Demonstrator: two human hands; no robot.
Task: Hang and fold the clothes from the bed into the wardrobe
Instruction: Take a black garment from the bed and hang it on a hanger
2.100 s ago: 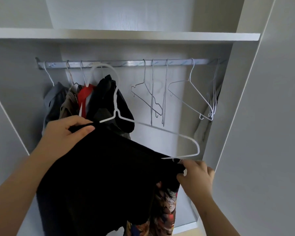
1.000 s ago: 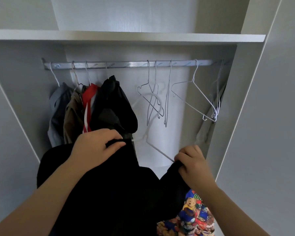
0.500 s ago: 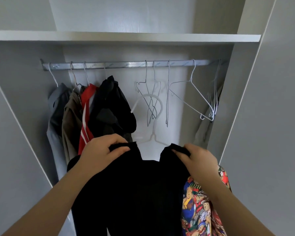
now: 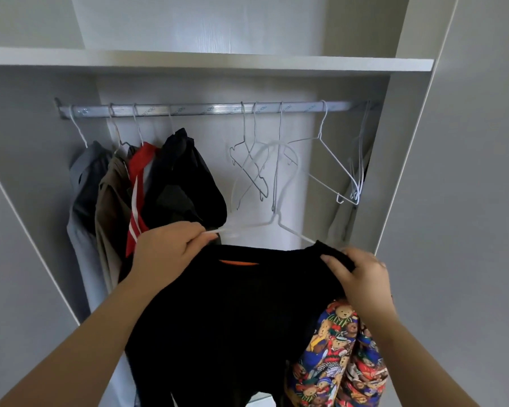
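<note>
Pale grey panels frame the open wardrobe (image 4: 27, 142), one flat shelf (image 4: 206, 64) above one ribbed metal rail (image 4: 212, 108). At the rail's left hang four soft garments: grey (image 4: 83, 183), brown (image 4: 109, 207), red with white stripes (image 4: 137, 177), black (image 4: 188, 177). Your left hand (image 4: 168, 254) curls around the left arm of a thin white hanger (image 4: 276, 221) and the shoulder of the black top (image 4: 232, 318), which drapes below the rail and shows an orange label (image 4: 238, 262) inside its collar. Behind it, at least five bare wire hangers (image 4: 332, 160) dangle. Your right hand (image 4: 362, 274) pinches the top's other shoulder. One bear-print cloth (image 4: 332, 348) hangs beneath it.
</note>
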